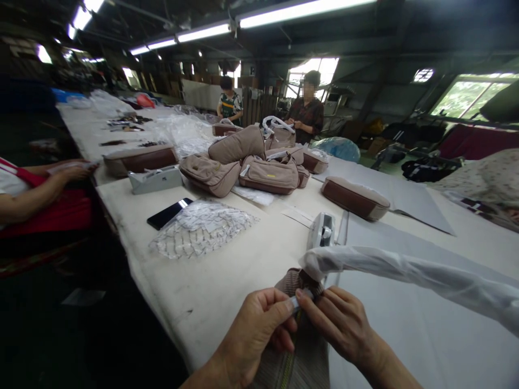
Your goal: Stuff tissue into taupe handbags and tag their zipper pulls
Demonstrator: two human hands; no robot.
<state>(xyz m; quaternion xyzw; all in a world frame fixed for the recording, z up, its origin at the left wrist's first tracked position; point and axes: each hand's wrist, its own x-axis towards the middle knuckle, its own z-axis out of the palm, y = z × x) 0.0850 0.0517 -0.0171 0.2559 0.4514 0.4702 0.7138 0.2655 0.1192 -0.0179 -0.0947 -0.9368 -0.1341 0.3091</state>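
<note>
Both hands meet over a taupe fabric bag (310, 359) with a brass-coloured zipper (287, 368), close to the bag's far end. My left hand (257, 329) pinches a small whitish strip (299, 301) between thumb and forefinger. At the strip's other end, my right hand (344, 321) has its thumb and fingers pressed together, gripping it beside the bag's edge. A handle wrapped in white film (405, 268) arches from the bag off to the right. Just beyond the hands stands a small grey-white device (321, 231), perhaps a tape dispenser.
Several taupe bags (270, 175) are heaped mid-table, with another bag (354, 199) to their right. A phone (169, 213), crumpled plastic wrap (203, 229) and a grey box (156, 181) lie left. A co-worker's arm (44, 189) reaches the left edge; two people stand behind.
</note>
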